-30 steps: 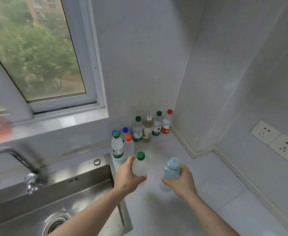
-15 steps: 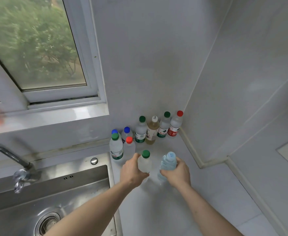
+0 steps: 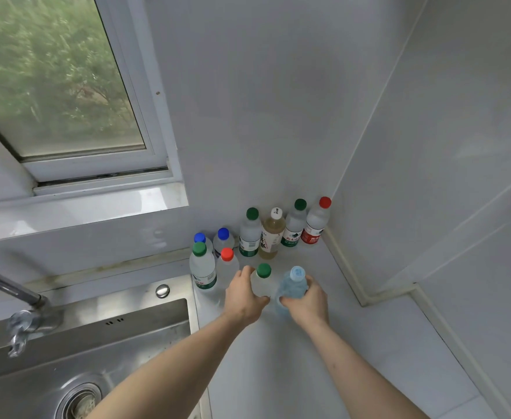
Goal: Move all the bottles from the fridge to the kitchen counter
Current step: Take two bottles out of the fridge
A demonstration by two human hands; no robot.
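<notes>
You are reaching both forearms out over the white kitchen counter point(image 3: 354, 358), with the steel sink point(image 3: 103, 343) lying to your left and its tap point(image 3: 21, 309) curving over the basin. Your left hand point(image 3: 242, 300) is wrapping its fingers around a clear bottle with a green cap point(image 3: 262, 282), holding it upright on the counter. Your right hand point(image 3: 307, 303) is gripping a pale blue bottle with a light blue cap point(image 3: 290, 287), fingers curled round its body; it is leaning slightly toward the left and sitting just beside the green-capped one, the two almost touching.

Just left of your left hand, a bottle with a green cap and green label point(image 3: 202, 267) is standing at the sink's corner, and a red-capped bottle point(image 3: 227, 264) is standing beside it. Behind those, two blue-capped bottles point(image 3: 223, 238) are standing against the wall.

Farther back, four bottles are lining up along the wall toward the corner: a green-capped one point(image 3: 250, 232), an amber drink with a white cap point(image 3: 273, 234), another green-capped one point(image 3: 295, 223), and a red-capped bottle with a red label point(image 3: 317, 222) right in the corner. All are standing upright.

Above and to the left, the window point(image 3: 54, 86) is showing blurred green foliage over its sill point(image 3: 91, 207).
</notes>
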